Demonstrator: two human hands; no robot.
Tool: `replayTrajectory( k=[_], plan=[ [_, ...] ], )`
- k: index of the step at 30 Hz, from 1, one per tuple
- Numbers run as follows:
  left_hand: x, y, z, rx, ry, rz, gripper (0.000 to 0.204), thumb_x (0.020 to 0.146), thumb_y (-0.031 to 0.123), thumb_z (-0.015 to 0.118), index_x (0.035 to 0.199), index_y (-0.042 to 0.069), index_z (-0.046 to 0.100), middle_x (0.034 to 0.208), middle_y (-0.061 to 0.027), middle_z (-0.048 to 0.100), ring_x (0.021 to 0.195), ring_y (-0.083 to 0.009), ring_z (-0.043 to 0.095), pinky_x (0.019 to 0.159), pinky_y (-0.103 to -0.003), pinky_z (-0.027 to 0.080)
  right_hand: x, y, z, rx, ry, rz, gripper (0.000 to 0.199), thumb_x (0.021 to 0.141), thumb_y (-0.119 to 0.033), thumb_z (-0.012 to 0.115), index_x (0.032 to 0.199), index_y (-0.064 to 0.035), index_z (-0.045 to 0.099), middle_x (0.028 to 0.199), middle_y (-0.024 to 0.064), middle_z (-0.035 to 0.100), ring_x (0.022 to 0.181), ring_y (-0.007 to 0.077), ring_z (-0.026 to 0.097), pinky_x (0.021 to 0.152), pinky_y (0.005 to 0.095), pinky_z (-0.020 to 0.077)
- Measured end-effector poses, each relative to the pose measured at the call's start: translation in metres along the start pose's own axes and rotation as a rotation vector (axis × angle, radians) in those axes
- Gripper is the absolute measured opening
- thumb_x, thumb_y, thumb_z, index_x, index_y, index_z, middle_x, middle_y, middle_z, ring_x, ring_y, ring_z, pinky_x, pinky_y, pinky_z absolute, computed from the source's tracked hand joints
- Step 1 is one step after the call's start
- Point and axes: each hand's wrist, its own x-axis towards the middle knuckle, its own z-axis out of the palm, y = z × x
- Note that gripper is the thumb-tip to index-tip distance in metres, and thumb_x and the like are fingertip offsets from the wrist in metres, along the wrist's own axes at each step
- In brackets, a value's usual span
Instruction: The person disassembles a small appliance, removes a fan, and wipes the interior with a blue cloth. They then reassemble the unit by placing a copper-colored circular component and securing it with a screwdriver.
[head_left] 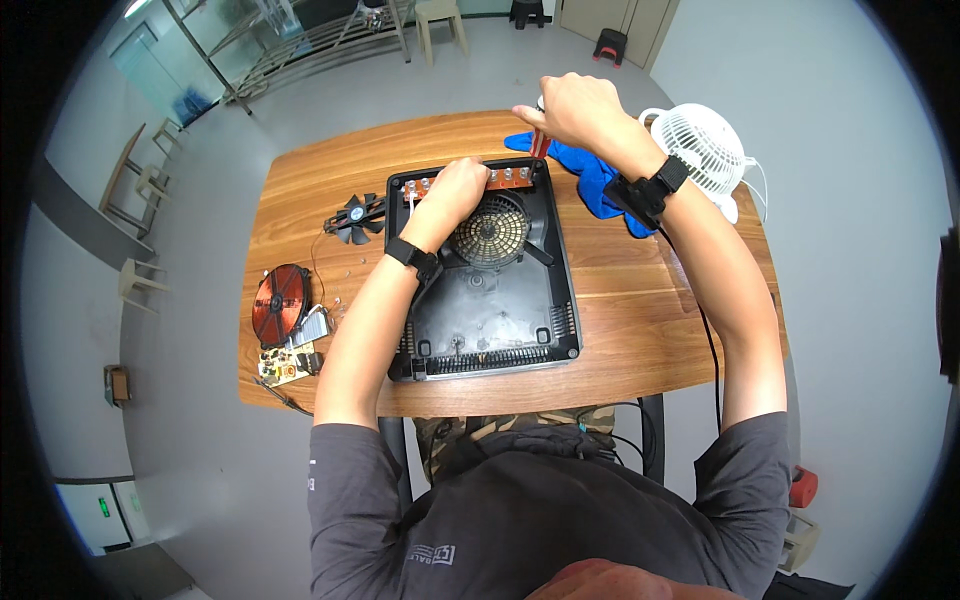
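Note:
A black plastic cooker housing [490, 310] lies open on the wooden table [640, 330], with a round grille in its middle and a copper-coloured strip [510, 177] along its far edge. My left hand [455, 190] rests on the far left part of that strip, fingers curled on it. My right hand [570, 108] is raised over the far right corner and grips a red-handled screwdriver [539, 143] that points down at the strip. Both wrists wear black bands.
A small black fan [356, 217] lies left of the housing. A red-orange coil [279, 302] and a circuit board [290, 362] sit at the table's left front. A blue cloth [590, 175] and a white desk fan [705, 150] are at the far right.

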Motion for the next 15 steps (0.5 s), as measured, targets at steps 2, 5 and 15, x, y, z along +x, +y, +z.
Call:
replayTrajectory(
  k=[2, 5, 15],
  plan=[
    [0.0, -0.001, 0.004, 0.023, -0.005, -0.004, 0.015, 0.076, 0.002, 0.067, 0.089, -0.002, 0.074, 0.088, -0.0234, 0.068, 0.088, -0.0408, 0.069, 0.079, -0.047, 0.056, 0.002, 0.006, 0.01, 0.044, 0.086, -0.057, 0.05, 0.092, -0.046, 0.06, 0.116, -0.0023, 0.057, 0.101, 0.0201, 0.071, 0.093, 0.0404, 0.07, 0.081, 0.0496, 0.0559],
    [0.001, 0.002, 0.002, 0.029, -0.027, -0.026, 0.014, 0.077, 0.002, 0.068, 0.088, -0.002, 0.074, 0.09, -0.0228, 0.068, 0.089, -0.0405, 0.069, 0.08, -0.047, 0.056, 0.0, 0.018, 0.023, 0.129, 0.167, -0.168, 0.058, 0.092, -0.056, 0.06, 0.119, -0.0045, 0.057, 0.105, 0.0202, 0.07, 0.097, 0.0405, 0.069, 0.083, 0.0501, 0.0553],
    [-0.002, 0.01, -0.01, 0.007, -0.038, -0.03, 0.015, 0.079, 0.001, 0.067, 0.092, -0.001, 0.074, 0.092, -0.0222, 0.068, 0.09, -0.04, 0.068, 0.082, -0.046, 0.055, 0.005, 0.003, 0.016, 0.117, 0.227, -0.052, 0.053, 0.088, -0.045, 0.066, 0.115, 0.0005, 0.059, 0.086, 0.0164, 0.073, 0.083, 0.0386, 0.072, 0.075, 0.0454, 0.0581]
  ],
)
